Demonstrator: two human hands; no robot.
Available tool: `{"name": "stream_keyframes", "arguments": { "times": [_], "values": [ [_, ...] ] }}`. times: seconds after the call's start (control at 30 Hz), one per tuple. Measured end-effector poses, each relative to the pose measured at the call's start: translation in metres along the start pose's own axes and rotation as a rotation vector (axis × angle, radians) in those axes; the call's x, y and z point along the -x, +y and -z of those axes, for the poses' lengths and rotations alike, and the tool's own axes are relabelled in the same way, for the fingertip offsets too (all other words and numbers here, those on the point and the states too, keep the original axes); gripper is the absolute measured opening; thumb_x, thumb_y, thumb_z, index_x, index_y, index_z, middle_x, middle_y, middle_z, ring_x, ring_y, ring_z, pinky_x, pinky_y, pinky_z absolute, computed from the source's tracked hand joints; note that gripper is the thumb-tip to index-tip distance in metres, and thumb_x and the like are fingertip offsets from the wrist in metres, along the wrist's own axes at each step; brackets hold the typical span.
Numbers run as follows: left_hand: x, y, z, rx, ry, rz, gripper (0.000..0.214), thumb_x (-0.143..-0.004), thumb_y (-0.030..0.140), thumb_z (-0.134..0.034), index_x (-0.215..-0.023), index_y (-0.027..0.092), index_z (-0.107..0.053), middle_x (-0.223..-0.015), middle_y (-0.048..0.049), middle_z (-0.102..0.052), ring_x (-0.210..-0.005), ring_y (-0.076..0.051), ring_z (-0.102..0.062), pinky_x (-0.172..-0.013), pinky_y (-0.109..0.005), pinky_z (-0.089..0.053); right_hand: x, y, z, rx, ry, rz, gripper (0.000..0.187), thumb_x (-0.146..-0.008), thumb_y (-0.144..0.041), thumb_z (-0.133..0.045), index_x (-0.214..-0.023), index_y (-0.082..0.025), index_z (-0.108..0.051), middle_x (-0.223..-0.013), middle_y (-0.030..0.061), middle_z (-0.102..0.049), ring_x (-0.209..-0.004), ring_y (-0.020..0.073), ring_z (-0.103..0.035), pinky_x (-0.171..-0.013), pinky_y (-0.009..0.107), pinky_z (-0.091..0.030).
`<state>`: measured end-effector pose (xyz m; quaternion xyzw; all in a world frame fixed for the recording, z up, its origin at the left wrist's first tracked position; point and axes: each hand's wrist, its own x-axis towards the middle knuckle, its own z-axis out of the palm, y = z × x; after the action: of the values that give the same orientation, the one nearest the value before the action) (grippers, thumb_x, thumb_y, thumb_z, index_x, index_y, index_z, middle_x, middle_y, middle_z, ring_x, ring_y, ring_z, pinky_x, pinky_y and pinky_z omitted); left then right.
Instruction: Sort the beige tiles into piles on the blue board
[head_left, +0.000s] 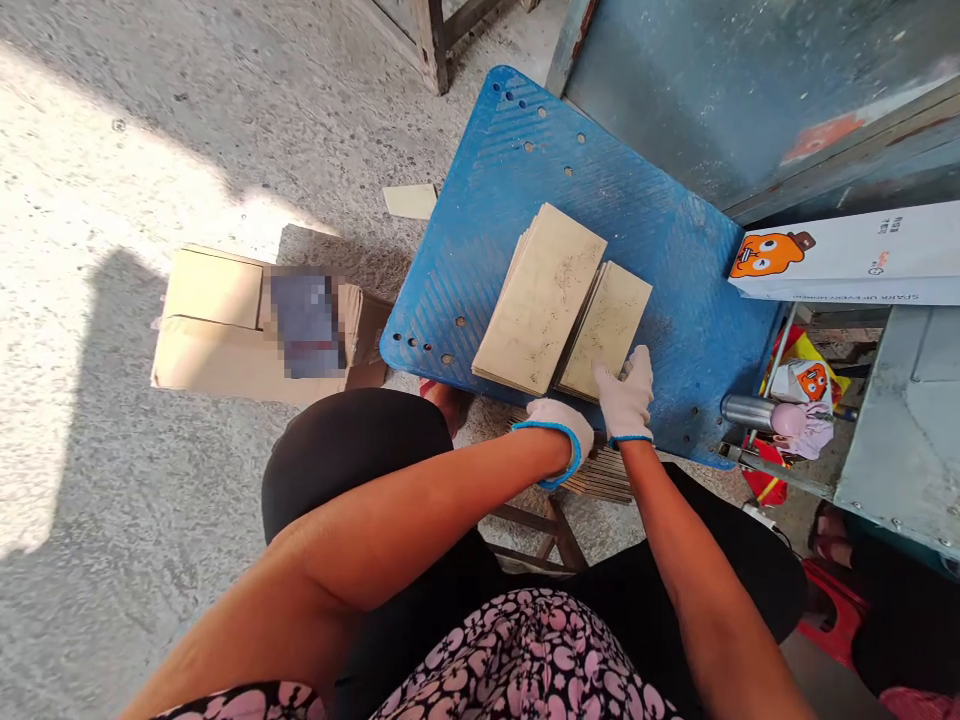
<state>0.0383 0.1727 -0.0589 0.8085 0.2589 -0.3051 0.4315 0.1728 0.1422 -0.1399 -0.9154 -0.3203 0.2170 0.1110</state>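
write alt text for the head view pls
Seen from above, a person's gloved right hand rests on the smaller stack of tan boards on a blue panel; the gloved left hand sits at its near edge beside a larger stack.

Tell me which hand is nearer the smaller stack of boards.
Right. The right hand rests on the smaller stack's near edge; the left hand sits just below and left, off it.

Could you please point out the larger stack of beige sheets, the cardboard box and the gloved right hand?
larger stack of beige sheets (541,298), head view, middle of top sheet.
cardboard box (214,325), head view, its top flap.
right hand (627,395), head view, back of glove.
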Motion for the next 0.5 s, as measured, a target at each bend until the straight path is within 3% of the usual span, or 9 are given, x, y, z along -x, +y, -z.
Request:
{"name": "stream_keyframes", "arguments": {
  "times": [0.1, 0.2, 0.23, 0.33, 0.5],
  "values": [
    [0.006, -0.003, 0.011, -0.034, -0.013, 0.005, 0.039, -0.088, 0.011, -0.050, -0.122, 0.010, -0.070, -0.117, -0.0233, -0.070, -0.111, -0.039, -0.064, -0.089, -0.056, -0.052, 0.046, 0.042, 0.011, -0.065, -0.086, 0.170, 0.061, -0.093, -0.049, -0.043, -0.142, -0.014, -0.046, -0.131, 0.0120, -0.061, -0.115, 0.0214, -0.062, -0.101, 0.035, -0.048],
    [0.005, -0.006, 0.011, -0.066, -0.029, -0.018, 0.038, -0.087, 0.013, -0.055, -0.122, 0.009, -0.070, -0.116, -0.0229, -0.070, -0.109, -0.039, -0.064, -0.088, -0.054, -0.053, 0.096, 0.079, 0.017, 0.185, -0.246, 0.392, 0.046, -0.099, -0.042, -0.033, -0.124, -0.019, -0.062, -0.120, 0.0115, -0.067, -0.113, 0.0245, -0.062, -0.100, 0.038, -0.047],
    [0.005, -0.007, 0.010, -0.081, -0.038, -0.032, 0.039, -0.085, 0.013, -0.059, -0.122, 0.009, -0.070, -0.114, -0.0226, -0.071, -0.108, -0.039, -0.065, -0.087, -0.054, -0.053, 0.109, 0.087, 0.018, 0.209, -0.301, 0.432, 0.040, -0.098, -0.038, -0.037, -0.117, -0.021, -0.066, -0.114, 0.0102, -0.069, -0.109, 0.0251, -0.063, -0.097, 0.037, -0.048],
    [0.002, -0.007, 0.007, -0.117, -0.034, -0.050, 0.042, -0.081, 0.013, -0.064, -0.123, 0.011, -0.069, -0.112, -0.0213, -0.072, -0.105, -0.038, -0.066, -0.088, -0.053, -0.053, 0.135, 0.095, 0.014, 0.386, -0.441, 0.535, 0.034, -0.097, -0.028, -0.040, -0.115, -0.021, -0.067, -0.104, 0.0097, -0.070, -0.097, 0.0250, -0.065, -0.085, 0.034, -0.048],
    [-0.001, -0.004, 0.004, -0.166, -0.007, -0.046, 0.037, -0.087, 0.011, -0.052, -0.120, 0.011, -0.071, -0.112, -0.0195, -0.073, -0.106, -0.033, -0.066, -0.092, -0.048, -0.052, 0.135, 0.087, 0.002, 0.731, -0.517, 0.606, 0.037, -0.099, -0.024, -0.039, -0.131, -0.019, -0.057, -0.102, 0.0099, -0.067, -0.093, 0.0233, -0.061, -0.076, 0.031, -0.044]
  ]
}}
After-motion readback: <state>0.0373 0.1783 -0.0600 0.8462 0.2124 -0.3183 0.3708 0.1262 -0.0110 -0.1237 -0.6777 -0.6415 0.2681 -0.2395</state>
